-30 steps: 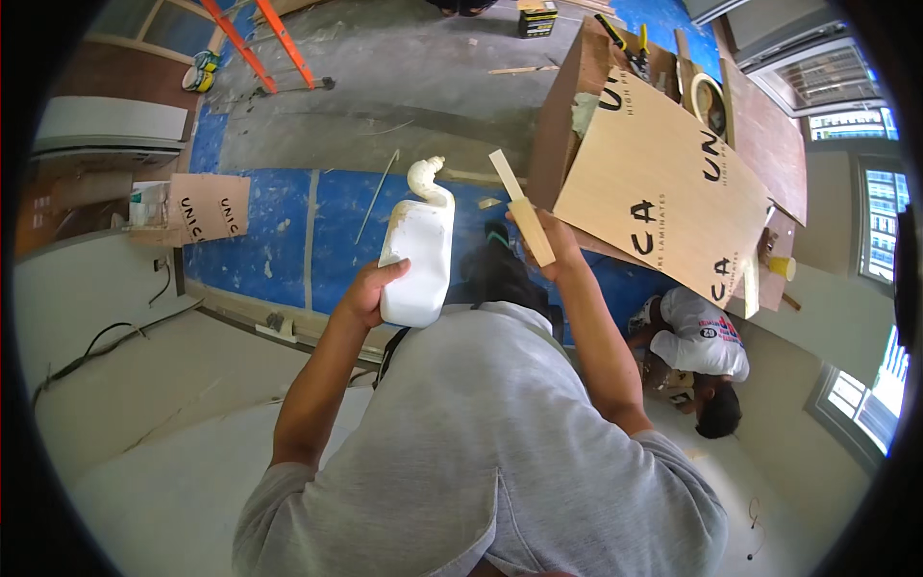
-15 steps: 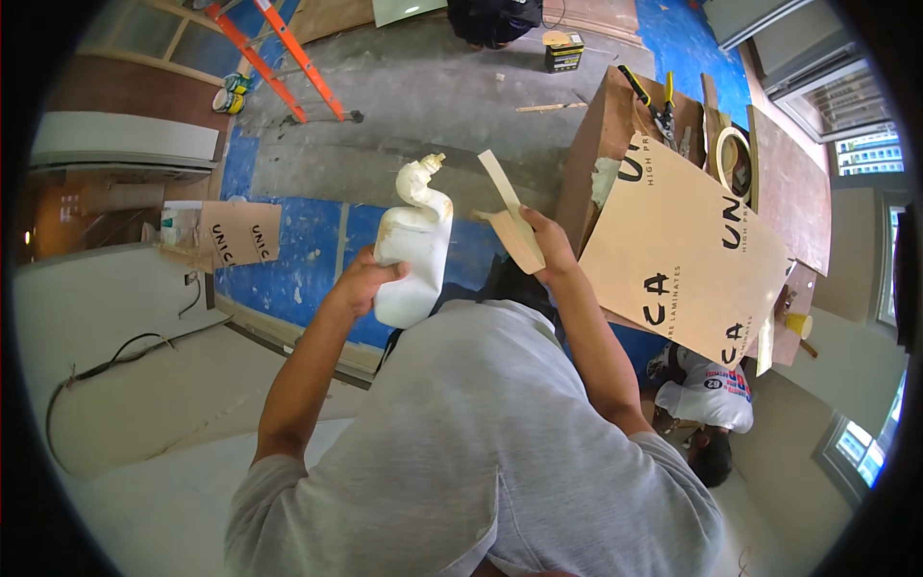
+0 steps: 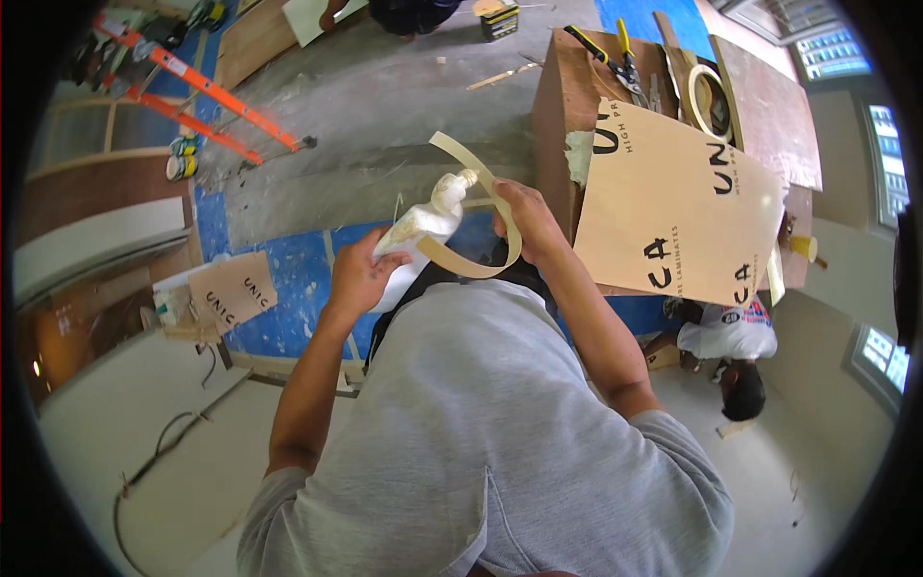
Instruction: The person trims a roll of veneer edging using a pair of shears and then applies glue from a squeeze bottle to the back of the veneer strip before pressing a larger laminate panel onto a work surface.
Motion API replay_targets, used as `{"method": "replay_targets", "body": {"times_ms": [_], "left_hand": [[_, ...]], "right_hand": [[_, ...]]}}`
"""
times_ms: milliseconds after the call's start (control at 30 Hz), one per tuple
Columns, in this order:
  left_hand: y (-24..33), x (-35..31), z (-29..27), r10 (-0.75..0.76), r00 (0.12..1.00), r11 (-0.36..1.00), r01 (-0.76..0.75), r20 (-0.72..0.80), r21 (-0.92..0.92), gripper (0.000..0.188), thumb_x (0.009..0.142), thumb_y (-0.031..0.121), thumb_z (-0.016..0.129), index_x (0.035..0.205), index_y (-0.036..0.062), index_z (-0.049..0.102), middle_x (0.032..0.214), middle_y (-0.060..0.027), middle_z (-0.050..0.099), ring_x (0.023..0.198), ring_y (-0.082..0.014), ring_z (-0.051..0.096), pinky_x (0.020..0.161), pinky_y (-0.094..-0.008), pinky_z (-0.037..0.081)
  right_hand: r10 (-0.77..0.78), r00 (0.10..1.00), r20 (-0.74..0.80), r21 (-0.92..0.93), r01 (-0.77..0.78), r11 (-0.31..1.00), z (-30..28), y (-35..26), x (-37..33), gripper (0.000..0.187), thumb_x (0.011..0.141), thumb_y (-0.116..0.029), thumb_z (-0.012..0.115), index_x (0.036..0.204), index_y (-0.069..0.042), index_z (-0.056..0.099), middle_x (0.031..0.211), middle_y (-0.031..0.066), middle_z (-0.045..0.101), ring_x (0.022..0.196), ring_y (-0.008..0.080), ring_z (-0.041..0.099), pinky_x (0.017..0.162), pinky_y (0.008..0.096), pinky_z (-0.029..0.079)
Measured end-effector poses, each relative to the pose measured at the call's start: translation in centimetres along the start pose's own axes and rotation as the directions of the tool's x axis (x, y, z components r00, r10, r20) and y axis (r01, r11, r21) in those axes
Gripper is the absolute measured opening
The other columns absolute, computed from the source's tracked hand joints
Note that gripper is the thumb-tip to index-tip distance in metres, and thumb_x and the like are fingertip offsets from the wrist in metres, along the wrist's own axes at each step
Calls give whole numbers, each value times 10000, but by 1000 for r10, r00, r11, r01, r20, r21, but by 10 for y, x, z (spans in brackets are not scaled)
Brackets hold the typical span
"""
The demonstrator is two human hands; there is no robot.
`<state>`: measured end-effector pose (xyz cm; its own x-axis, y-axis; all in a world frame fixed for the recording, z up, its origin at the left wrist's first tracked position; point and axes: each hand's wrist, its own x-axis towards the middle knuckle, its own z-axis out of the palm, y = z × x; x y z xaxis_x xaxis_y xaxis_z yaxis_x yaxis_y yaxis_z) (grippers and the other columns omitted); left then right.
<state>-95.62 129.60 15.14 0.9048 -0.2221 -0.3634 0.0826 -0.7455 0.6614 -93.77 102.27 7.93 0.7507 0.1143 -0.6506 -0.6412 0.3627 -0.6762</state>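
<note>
My left hand is wrapped round a white plastic bottle, which is tipped over to the right. Its bent neck is crusted with whitish residue, and the tip lies at the inner face of a thin, pale tan edging strip. Whether the tip touches the strip I cannot tell. Pinched near its middle by my right hand, the strip bows into a loop, with one end up and far, the other beside the bottle.
To the right, a brown printed sheet covers a wooden box with yellow-and-black snips and a tape roll. An orange ladder stands far left. One person crouches at right, another at the far edge.
The bottle has gone from upright to tipped rightward, its neck now close to the strip. The strip has turned and bends into a wider loop in my right hand. The whole view has shifted.
</note>
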Motion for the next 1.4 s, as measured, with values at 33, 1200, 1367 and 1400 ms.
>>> {"method": "replay_targets", "body": {"times_ms": [33,1200,1367,1400], "left_hand": [[-2,7,-3,10,1000,999,-10,-1,40,419,873,282,785,1204,52,670,918,-207,732,858,-381,719,734,-391,545],[-8,97,-64,232,913,765,-384,335,517,270,866,237,745,1092,91,721,823,-200,713,754,-411,676,678,-478,517],[-7,113,-53,169,950,809,-286,262,514,237,873,207,738,1072,80,721,809,-207,699,782,-414,668,679,-483,505],[-5,111,-49,178,942,811,-303,283,500,232,870,195,739,1069,77,721,816,-210,703,785,-413,671,680,-483,507]], "right_hand": [[16,1000,-18,-34,-16,999,5,-7,-4,330,998,-336,535,1010,-31,660,629,55,575,508,148,530,496,302,408],[21,962,-272,294,62,954,40,43,16,316,989,-309,539,876,-23,611,611,37,505,451,140,451,408,315,326],[46,970,-237,273,22,962,27,52,16,311,990,-301,536,920,-17,640,628,31,509,490,141,483,403,308,315],[59,968,-242,261,7,965,25,51,17,315,992,-302,535,938,-15,650,639,30,514,508,141,495,401,306,311]]}}
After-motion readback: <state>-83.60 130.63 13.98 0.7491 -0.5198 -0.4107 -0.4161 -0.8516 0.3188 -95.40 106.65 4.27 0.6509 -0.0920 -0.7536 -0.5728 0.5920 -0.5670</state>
